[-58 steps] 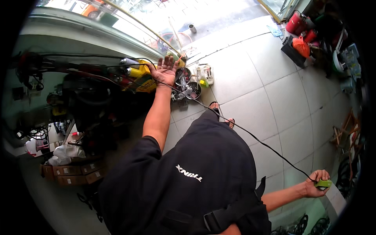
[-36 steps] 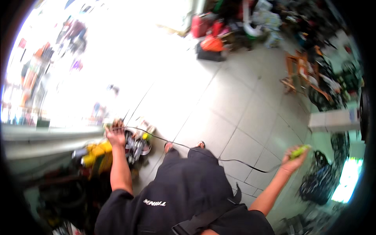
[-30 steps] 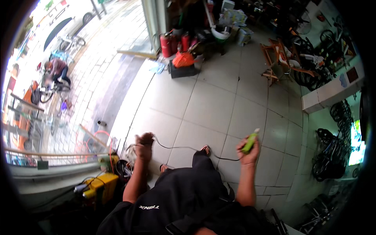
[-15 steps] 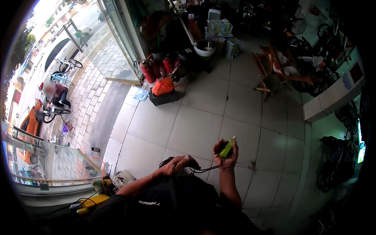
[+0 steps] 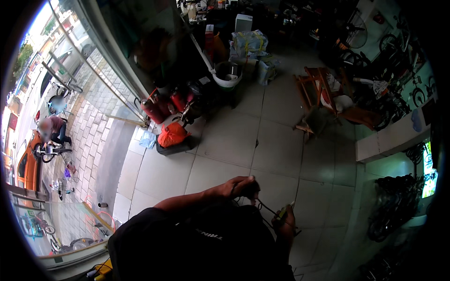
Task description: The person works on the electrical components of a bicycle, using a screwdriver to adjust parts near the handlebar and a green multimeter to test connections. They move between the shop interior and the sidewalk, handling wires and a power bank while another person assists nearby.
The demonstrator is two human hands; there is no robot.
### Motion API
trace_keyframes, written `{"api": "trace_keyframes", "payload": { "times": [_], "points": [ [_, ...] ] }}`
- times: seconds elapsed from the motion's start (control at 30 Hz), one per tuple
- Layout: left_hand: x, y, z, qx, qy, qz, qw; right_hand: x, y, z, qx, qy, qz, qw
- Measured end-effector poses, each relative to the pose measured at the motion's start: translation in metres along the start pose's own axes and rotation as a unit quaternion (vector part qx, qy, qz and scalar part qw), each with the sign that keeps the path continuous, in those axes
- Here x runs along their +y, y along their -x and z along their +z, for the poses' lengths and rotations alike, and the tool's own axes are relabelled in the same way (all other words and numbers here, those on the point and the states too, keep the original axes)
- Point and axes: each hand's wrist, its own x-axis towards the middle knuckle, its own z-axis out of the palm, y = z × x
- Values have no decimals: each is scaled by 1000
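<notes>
Gripping black cable [image 5: 266, 207] in a curled left hand [image 5: 244, 188], clasping a mostly hidden green object [image 5: 282, 214] in a half-closed right hand [image 5: 286, 223], just before the torso, above floor tiles [image 5: 225, 140]. Hard to make out shadowed fingers.

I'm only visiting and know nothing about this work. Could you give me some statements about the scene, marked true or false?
1. The right hand holds a green object. True.
2. The left hand holds nothing. False: it has a grip on the black cord.
3. The orange bag sits on a black box. True.
4. The white bucket stands outdoors. False: it is indoors.
5. Outside, a person is beside a bicycle. True.
</notes>
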Motion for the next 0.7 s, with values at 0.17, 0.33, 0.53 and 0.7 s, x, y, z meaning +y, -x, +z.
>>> {"api": "trace_keyframes", "payload": {
  "times": [0.17, 0.33, 0.53, 0.7],
  "points": [
    [39, -134, -47, -127, -224, 96, 962, -45, -84, 36, -13, -64, -82, 994],
    [64, -232, -104, -200, -353, 117, 906, -134, -187, 99, -120, -110, -64, 985],
    [108, -327, -162, -47, -429, 185, 883, -266, -308, 186, -178, -238, 109, 948],
    [137, -399, -197, 96, -422, 101, 896, -350, -385, 262, -246, -161, 125, 948]
  ]
}}
